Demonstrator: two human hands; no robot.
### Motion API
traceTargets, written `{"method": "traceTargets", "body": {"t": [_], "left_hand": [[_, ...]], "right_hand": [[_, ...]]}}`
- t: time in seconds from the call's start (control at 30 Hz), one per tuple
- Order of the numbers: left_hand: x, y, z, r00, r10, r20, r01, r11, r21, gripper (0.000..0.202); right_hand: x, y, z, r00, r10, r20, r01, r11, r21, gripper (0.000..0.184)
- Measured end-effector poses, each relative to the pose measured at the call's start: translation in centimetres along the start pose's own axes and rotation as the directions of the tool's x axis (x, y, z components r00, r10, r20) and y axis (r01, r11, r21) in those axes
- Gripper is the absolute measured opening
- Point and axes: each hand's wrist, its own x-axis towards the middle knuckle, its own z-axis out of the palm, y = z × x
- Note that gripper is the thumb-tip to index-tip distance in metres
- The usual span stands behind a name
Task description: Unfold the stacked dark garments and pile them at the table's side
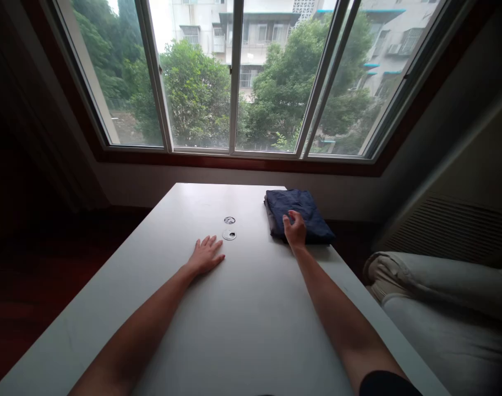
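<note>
My left hand point(206, 254) lies flat on the white table point(243, 319), its fingers spread and nothing in them. Just beyond its fingertips is a round metal grommet point(229, 235) set in the tabletop. At the far right corner of the table sits a stack of folded cloth: a dark blue folded piece point(303, 206) on top, a greyer layer point(270, 220) showing below at the left side. Over the front of this stack is my right hand point(295, 227), fingers loosely bent, a gap between thumb and forefinger. Whether it touches the cloth is hard to see.
A second round grommet point(229, 220) sits farther along the table. Beyond the table's far end is a window point(234, 82) with several panes. To the right, below the table's edge, is a pale padded sofa or bedding point(445, 291). Dark red floor point(40, 280) shows at left.
</note>
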Motion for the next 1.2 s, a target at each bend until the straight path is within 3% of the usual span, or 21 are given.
{"method": "traceTargets", "body": {"t": [0.13, 0.2, 0.33, 0.47, 0.57, 0.63, 0.7, 0.73, 0.8, 0.83, 0.9, 0.97, 1.0, 1.03, 1.07, 1.1, 1.2], "left_hand": [[0.0, 0.0, 0.0, 1.000, -0.002, 0.000, 0.002, 1.000, 0.006, 0.070], [-0.1, 0.1, 0.0, 1.000, -0.004, 0.001, 0.004, 1.000, 0.011, 0.070], [-0.1, 0.1, -0.1, 1.000, -0.009, 0.004, 0.008, 1.000, 0.023, 0.070], [0.0, 0.2, -0.2, 1.000, -0.013, 0.011, 0.012, 0.999, 0.031, 0.070], [0.0, 0.2, -0.1, 1.000, -0.011, 0.014, 0.011, 1.000, 0.027, 0.070], [0.0, 0.1, -0.1, 1.000, -0.009, 0.012, 0.009, 1.000, 0.021, 0.070], [0.0, 0.1, -0.1, 1.000, -0.005, 0.006, 0.005, 1.000, 0.011, 0.070], [0.0, 0.1, -0.1, 1.000, -0.004, -0.001, 0.004, 1.000, 0.006, 0.070], [0.0, 0.2, -0.2, 1.000, -0.002, -0.018, 0.001, 1.000, -0.007, 0.068], [0.0, 0.2, -0.3, 0.999, -0.004, -0.033, 0.004, 1.000, -0.016, 0.067], [0.1, 0.2, -0.5, 0.996, -0.018, -0.089, 0.014, 0.999, -0.047, 0.061], [0.2, 0.3, -0.7, 0.984, -0.032, -0.174, 0.015, 0.995, -0.100, 0.057], [0.2, 0.4, -0.8, 0.976, -0.038, -0.216, 0.010, 0.991, -0.131, 0.057], [0.3, 0.4, -0.9, 0.968, -0.041, -0.248, 0.000, 0.987, -0.162, 0.059], [0.3, 0.6, -0.9, 0.963, -0.035, -0.266, -0.017, 0.982, -0.190, 0.062], [0.3, 0.7, -0.9, 0.962, -0.020, -0.272, -0.040, 0.976, -0.214, 0.067], [0.2, 1.4, -0.8, 0.960, 0.118, -0.253, -0.182, 0.952, -0.247, 0.085]], "right_hand": [[0.5, 4.5, -1.6, 0.988, 0.152, -0.005, -0.146, 0.943, -0.297, 0.060], [0.2, 6.0, -1.8, 0.983, 0.184, 0.019, -0.165, 0.918, -0.361, 0.049], [0.1, 7.1, -1.7, 0.982, 0.187, -0.020, -0.183, 0.929, -0.323, 0.024], [0.4, 6.0, -1.8, 0.988, 0.113, -0.103, -0.138, 0.951, -0.275, 0.024], [0.7, 3.8, -2.2, 0.996, -0.009, -0.088, -0.012, 0.973, -0.231, 0.022], [1.0, 1.4, -2.6, 0.994, -0.104, 0.038, 0.109, 0.981, -0.164, 0.019], [1.0, -1.4, -3.1, 0.941, -0.201, 0.272, 0.218, 0.975, -0.034, 0.017], [0.8, -3.0, -3.5, 0.877, -0.247, 0.412, 0.249, 0.967, 0.051, 0.016], [-0.2, -6.2, -4.2, 0.668, -0.334, 0.665, 0.248, 0.942, 0.225, 0.014], [-0.9, -7.8, -4.6, 0.532, -0.368, 0.762, 0.222, 0.930, 0.294, 0.013], [-2.6, -11.0, -5.3, 0.217, -0.419, 0.881, 0.114, 0.908, 0.404, 0.013], [-4.4, -13.7, -6.0, -0.083, -0.469, 0.879, -0.063, 0.883, 0.465, 0.019], [-5.1, -14.7, -6.1, -0.170, -0.504, 0.847, -0.125, 0.864, 0.488, 0.021], [-5.6, -15.4, -6.2, -0.185, -0.540, 0.821, -0.159, 0.841, 0.517, 0.024], [-5.8, -15.9, -6.0, -0.123, -0.572, 0.811, -0.159, 0.818, 0.553, 0.025], [-5.8, -15.9, -5.7, 0.004, -0.592, 0.806, -0.128, 0.799, 0.587, 0.026], [-4.5, -13.9, -4.0, 0.522, -0.479, 0.705, 0.016, 0.832, 0.554, 0.026]]}}
